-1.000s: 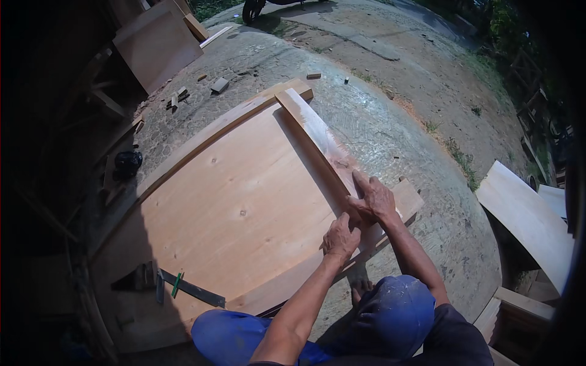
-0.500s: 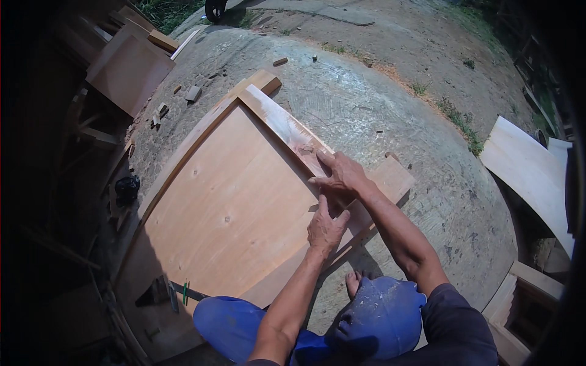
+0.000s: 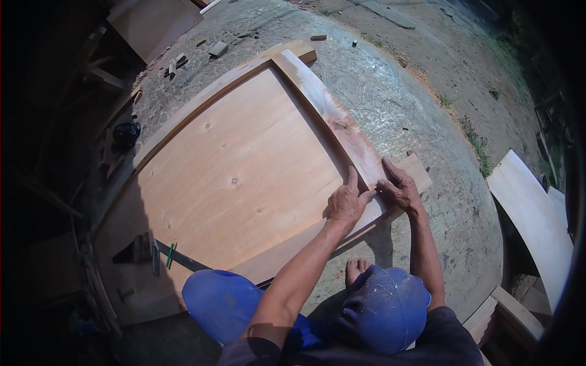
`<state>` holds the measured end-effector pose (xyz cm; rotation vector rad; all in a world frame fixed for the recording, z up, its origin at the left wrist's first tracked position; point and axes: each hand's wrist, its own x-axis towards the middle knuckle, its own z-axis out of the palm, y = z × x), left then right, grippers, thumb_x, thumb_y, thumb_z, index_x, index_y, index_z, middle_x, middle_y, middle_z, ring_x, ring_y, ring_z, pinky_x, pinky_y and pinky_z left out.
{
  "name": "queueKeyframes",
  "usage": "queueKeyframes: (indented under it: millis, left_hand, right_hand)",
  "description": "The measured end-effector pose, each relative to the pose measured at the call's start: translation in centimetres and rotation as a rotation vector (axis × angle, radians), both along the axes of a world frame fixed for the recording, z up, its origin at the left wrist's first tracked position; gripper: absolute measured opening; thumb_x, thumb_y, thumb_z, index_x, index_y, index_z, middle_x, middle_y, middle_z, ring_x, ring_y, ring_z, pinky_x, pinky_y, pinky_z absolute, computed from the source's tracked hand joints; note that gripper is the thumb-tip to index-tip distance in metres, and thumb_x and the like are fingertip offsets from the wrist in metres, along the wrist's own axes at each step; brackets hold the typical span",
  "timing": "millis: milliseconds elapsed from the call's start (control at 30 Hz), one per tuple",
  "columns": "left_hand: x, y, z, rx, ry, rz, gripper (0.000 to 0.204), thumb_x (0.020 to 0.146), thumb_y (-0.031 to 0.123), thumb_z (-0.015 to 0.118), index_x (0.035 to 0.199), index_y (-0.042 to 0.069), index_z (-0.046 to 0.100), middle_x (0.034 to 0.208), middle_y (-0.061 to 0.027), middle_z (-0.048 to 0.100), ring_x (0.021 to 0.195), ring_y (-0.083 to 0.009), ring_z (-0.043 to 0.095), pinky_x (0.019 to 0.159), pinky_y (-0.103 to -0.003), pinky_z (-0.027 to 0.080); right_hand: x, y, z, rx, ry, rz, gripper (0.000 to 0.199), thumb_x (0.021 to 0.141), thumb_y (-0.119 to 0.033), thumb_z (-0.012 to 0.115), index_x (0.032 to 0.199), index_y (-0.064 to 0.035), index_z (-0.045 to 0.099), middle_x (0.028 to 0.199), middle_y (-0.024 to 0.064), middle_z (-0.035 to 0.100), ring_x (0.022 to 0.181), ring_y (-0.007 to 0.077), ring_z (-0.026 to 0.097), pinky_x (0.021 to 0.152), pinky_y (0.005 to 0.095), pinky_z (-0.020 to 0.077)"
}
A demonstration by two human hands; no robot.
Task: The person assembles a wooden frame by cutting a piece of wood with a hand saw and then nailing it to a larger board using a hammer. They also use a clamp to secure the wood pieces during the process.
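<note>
A large wooden panel (image 3: pixel 226 165) with a pale plywood face lies flat in front of me, framed by thicker boards. My left hand (image 3: pixel 348 201) rests near its right corner, index finger stretched along the inner edge of the cross board (image 3: pixel 332 116) and thumb spread over the corner joint. On the outer side of that joint, my right hand (image 3: pixel 400 189) lays its extended fingers against the board's edge, with its thumb near my left thumb. Neither hand visibly lifts anything. Part of the joint is hidden under the thumbs.
At the panel's lower left lie a dark square (image 3: pixel 183 256), a green pencil (image 3: pixel 171 253) and a thin tool beside it. Wood offcuts (image 3: pixel 218 49) are scattered on the concrete. A pale curved sheet (image 3: pixel 531 213) leans at the right, above a wooden frame (image 3: pixel 513 311).
My right hand has slid along the cross board toward the near corner, its thumb leaving the inner edge. My left hand stays near the joint. The view has shifted a little.
</note>
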<state>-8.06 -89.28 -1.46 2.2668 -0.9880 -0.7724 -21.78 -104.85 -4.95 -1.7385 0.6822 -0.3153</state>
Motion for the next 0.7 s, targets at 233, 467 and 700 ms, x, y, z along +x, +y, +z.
queueKeyframes:
  millis: [233, 467, 700]
  left_hand:
    - [0.5, -0.5, -0.3, -0.023, 0.04, -0.027, 0.095, 0.09, 0.05, 0.067, 0.152, -0.007, 0.024, 0.11, -0.0276, 0.067, 0.101, -0.0413, 0.067, 0.085, -0.047, 0.053]
    - [3.1, -3.0, -5.9, -0.422, 0.378, 0.351, 0.106, 0.091, 0.066, 0.058, 0.154, -0.009, 0.018, 0.131, -0.0289, 0.055, 0.116, -0.0356, 0.058, 0.099, -0.038, 0.047]
    - [11.2, -8.1, -5.9, -0.964, 0.871, 0.419, 0.072, 0.098, 0.028, 0.065, 0.153, -0.004, 0.031, 0.136, -0.0099, 0.054, 0.126, -0.0187, 0.049, 0.107, -0.03, 0.038]
  right_hand:
    - [1.1, -0.6, 1.2, 0.274, 0.029, -0.094, 0.077, 0.087, -0.016, 0.079, 0.153, -0.009, 0.041, 0.132, 0.0098, 0.064, 0.117, 0.016, 0.059, 0.1, 0.031, 0.0466]
    - [0.8, -0.6, 2.1, 0.157, -0.022, 0.04, 0.062, 0.091, -0.02, 0.071, 0.147, -0.0037, 0.047, 0.113, 0.009, 0.069, 0.1, 0.0162, 0.065, 0.089, 0.0319, 0.0512]
    - [0.6, 0.7, -0.1, -0.305, 0.04, -0.082, 0.064, 0.086, -0.037, 0.071, 0.141, -0.0075, 0.055, 0.102, 0.0162, 0.066, 0.096, 0.0306, 0.06, 0.09, 0.0404, 0.0471]
